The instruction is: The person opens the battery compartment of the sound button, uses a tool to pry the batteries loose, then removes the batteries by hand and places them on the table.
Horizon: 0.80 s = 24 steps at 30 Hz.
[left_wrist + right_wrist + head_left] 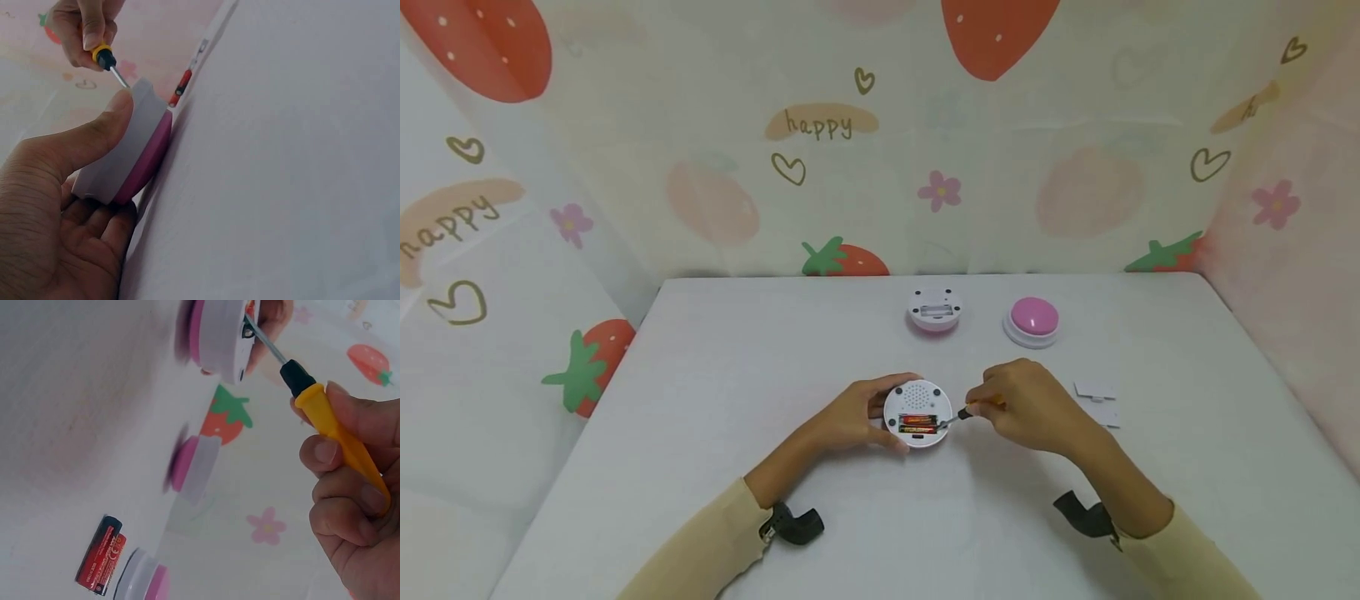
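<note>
A yellow-handled screwdriver [347, 440] is held to the battery compartment of a round white device [917, 397].

The device is placed just below the centre of the head view, its rim gripped between thumb and fingers of the left hand [852, 417]; the screwdriver's handle is wrapped by the curled fingers of the right hand [1021, 404], its tip set at the right end of the seated batteries [918, 423]. Higher on the desk [737, 333], an upturned unit [934, 320] and a pink-topped unit [1034, 317] are seen; at right, flat white pieces [1097, 390]. Loose batteries [100, 559] are shown lower left in the right wrist view.
</note>
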Tool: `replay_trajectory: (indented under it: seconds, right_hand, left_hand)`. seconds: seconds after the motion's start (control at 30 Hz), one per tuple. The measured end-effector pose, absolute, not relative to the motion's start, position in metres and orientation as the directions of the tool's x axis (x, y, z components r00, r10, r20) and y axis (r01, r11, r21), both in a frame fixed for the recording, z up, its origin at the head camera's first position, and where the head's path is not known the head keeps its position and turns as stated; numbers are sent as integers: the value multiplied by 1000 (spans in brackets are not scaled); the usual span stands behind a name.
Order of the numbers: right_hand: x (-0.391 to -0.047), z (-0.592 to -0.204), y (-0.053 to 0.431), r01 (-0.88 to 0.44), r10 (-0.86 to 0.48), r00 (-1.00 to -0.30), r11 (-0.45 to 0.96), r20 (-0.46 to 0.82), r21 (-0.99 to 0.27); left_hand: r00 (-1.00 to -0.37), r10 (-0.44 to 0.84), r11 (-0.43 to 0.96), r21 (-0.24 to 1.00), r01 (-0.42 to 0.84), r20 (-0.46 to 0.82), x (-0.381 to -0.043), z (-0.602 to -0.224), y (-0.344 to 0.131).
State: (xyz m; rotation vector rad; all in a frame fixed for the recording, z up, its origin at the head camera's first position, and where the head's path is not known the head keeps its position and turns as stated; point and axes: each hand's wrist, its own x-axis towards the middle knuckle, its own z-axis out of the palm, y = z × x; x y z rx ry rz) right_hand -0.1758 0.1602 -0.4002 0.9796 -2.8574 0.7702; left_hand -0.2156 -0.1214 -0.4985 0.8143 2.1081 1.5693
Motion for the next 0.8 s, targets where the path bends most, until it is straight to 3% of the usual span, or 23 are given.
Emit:
replay_trajectory:
  seconds: [0.8]
  right_hand:
    - [-179, -397, 165, -499, -538, -837, 674, 101, -545]
  left_hand:
    - [-758, 652, 212, 953, 216, 27, -216, -499, -121]
